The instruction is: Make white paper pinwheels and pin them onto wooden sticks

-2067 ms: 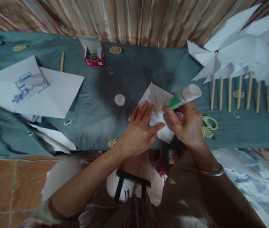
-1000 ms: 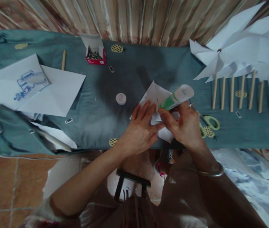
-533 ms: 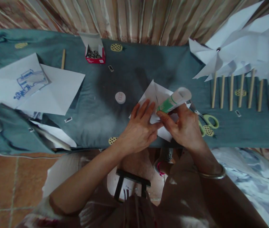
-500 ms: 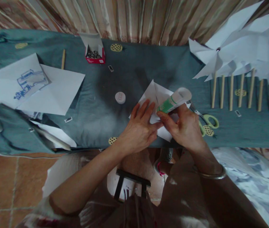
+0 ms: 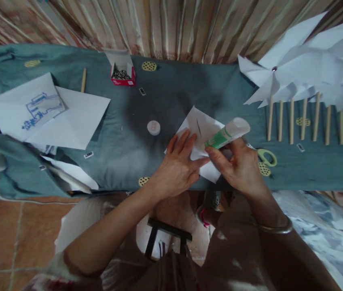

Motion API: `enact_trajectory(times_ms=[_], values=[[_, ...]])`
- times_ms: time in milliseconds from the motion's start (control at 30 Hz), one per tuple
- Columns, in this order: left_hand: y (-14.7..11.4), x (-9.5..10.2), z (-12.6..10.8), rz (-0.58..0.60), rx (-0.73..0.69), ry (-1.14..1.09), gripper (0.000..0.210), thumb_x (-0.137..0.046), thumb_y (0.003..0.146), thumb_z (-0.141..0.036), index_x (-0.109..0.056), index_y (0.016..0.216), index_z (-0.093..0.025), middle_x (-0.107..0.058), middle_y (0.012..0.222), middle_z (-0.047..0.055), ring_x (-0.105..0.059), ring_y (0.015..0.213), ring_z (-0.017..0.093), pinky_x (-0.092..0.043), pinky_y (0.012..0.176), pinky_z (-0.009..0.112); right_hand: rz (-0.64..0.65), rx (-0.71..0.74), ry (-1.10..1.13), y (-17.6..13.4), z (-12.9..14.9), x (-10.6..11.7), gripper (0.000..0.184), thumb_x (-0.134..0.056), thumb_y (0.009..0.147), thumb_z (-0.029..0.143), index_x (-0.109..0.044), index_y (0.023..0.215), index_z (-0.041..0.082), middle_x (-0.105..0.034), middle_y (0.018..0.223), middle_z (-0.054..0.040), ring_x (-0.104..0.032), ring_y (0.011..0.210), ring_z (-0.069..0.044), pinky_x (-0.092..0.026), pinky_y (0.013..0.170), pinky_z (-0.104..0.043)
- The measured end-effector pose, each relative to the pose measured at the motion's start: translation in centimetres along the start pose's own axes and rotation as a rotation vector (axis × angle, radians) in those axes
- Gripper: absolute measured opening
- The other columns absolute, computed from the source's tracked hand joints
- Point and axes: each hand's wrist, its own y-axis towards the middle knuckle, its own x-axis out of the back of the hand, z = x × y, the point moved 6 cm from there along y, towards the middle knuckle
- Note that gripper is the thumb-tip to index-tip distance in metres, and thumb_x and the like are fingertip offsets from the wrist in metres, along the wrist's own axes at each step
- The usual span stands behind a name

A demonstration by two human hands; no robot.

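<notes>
1. Right hand (image 5: 240, 165): fingers closed around a tilted green-and-white plastic glue stick (image 5: 227, 133), its lower end at the paper; contact is hidden.
2. Left hand (image 5: 178, 163): open and flat on a folded white paper sheet (image 5: 210, 123), which lies on teal cloth (image 5: 129, 157).
3. Left of the paper: a round white cap (image 5: 153, 127).
4. Right: a light-green scissor handle (image 5: 273, 155), near white paper pinwheels (image 5: 314, 64).

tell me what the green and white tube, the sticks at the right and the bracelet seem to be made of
Tube: probably plastic, smooth and slightly glossy, with a soft sheen on its white end. Sticks: likely wood, matte and pale tan; no grain can be made out. Bracelet: looks like polished metal, silvery with bright highlights.
</notes>
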Motion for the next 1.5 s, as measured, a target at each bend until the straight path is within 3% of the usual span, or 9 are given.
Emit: enact_trajectory(times_ms=[233, 633, 867, 967, 1067, 1200, 1300, 1367, 1500], values=[[0.0, -0.1, 0.1, -0.003, -0.004, -0.001, 0.039, -0.058, 0.085, -0.021, -0.063, 0.122, -0.03, -0.029, 0.158, 0.006, -0.014, 0.148, 0.036, -0.019, 0.115, 0.063, -0.013, 0.002, 0.005, 0.2, -0.3, 0.2, 0.032, -0.058, 0.086, 0.052, -0.06, 0.091, 0.02, -0.069, 0.072, -0.0043, -0.061, 0.056, -0.019, -0.046, 0.054, -0.032], [0.1, -0.1, 0.0, -0.007, -0.007, -0.012, 0.038, -0.057, 0.084, -0.02, -0.064, 0.121, -0.028, -0.032, 0.156, 0.007, -0.015, 0.148, 0.036, -0.018, 0.115, 0.063, -0.146, -0.074, 0.016, 1.6, -0.7, 0.1, 0.033, -0.061, 0.083, 0.052, -0.061, 0.09, 0.02, -0.068, 0.075, -0.0064, -0.065, 0.068, -0.023, -0.049, 0.063, -0.037], [-0.2, 1.2, 0.5, -0.088, -0.025, -0.029, 0.039, -0.048, 0.092, -0.034, -0.056, 0.13, -0.032, -0.035, 0.154, 0.004, -0.02, 0.148, 0.032, -0.025, 0.116, 0.057, -0.296, -0.134, 0.534, 3.0, -1.6, 0.1, 0.025, -0.061, 0.084, 0.047, -0.055, 0.086, 0.023, -0.067, 0.081, -0.0035, -0.067, 0.079, -0.02, -0.055, 0.07, -0.035], [-0.6, 4.2, 2.1, -0.275, 0.042, 0.036, 0.044, -0.048, 0.093, -0.039, -0.046, 0.137, -0.037, -0.041, 0.15, 0.002, -0.027, 0.145, 0.028, -0.029, 0.114, 0.054, -0.254, -0.262, 0.743, 3.2, -2.6, -0.8, 0.025, -0.057, 0.086, 0.049, -0.054, 0.08, 0.024, -0.065, 0.077, -0.0015, -0.067, 0.074, -0.019, -0.058, 0.07, -0.037], [-1.5, 7.0, 4.6, -0.502, 0.168, 0.15, 0.048, -0.054, 0.091, -0.038, -0.046, 0.138, -0.031, -0.045, 0.147, 0.008, -0.032, 0.14, 0.03, -0.031, 0.113, 0.052, -0.22, -0.376, 1.086, 3.1, -3.2, -2.0, 0.027, -0.063, 0.083, 0.048, -0.054, 0.075, 0.024, -0.063, 0.068, 0.0018, -0.066, 0.065, -0.016, -0.06, 0.072, -0.036], [-1.9, 7.4, 7.5, -0.441, 0.298, 0.194, 0.038, -0.061, 0.087, -0.03, -0.061, 0.124, -0.021, -0.057, 0.131, 0.012, -0.05, 0.119, 0.031, -0.041, 0.103, 0.05, -0.153, -0.509, 1.444, 2.8, -2.6, -3.2, 0.025, -0.074, 0.075, 0.043, -0.06, 0.075, 0.022, -0.067, 0.068, 0.0029, -0.067, 0.064, -0.012, -0.061, 0.074, -0.027], [-2.1, 7.3, 8.3, -0.405, 0.31, 0.073, 0.03, -0.058, 0.087, -0.022, -0.066, 0.115, -0.018, -0.065, 0.113, 0.011, -0.057, 0.105, 0.025, -0.047, 0.095, 0.044, -0.127, -0.564, 1.532, 2.6, -1.7, -3.6, 0.026, -0.081, 0.069, 0.038, -0.063, 0.073, 0.02, -0.069, 0.068, 0.0029, -0.067, 0.062, -0.01, -0.061, 0.068, -0.022], [-2.3, 7.5, 8.6, -0.455, 0.356, -0.099, 0.028, -0.059, 0.086, -0.021, -0.067, 0.112, -0.019, -0.066, 0.107, 0.009, -0.06, 0.098, 0.021, -0.05, 0.09, 0.038, -0.126, -0.593, 1.544, 2.3, -1.1, -3.7, 0.027, -0.084, 0.064, 0.036, -0.065, 0.073, 0.019, -0.071, 0.069, 0.0023, -0.066, 0.058, -0.009, -0.06, 0.06, -0.018], [-2.5, 6.2, 8.7, -0.534, 0.523, -0.755, 0.03, -0.07, 0.077, -0.031, -0.068, 0.105, -0.019, -0.069, 0.092, 0.004, -0.064, 0.078, 0.015, -0.054, 0.075, 0.031, -0.104, -0.623, 1.59, 1.8, 0.0, -3.9, 0.024, -0.085, 0.063, 0.031, -0.068, 0.073, 0.019, -0.072, 0.069, 0.0022, -0.064, 0.053, -0.008, -0.057, 0.051, -0.015]])
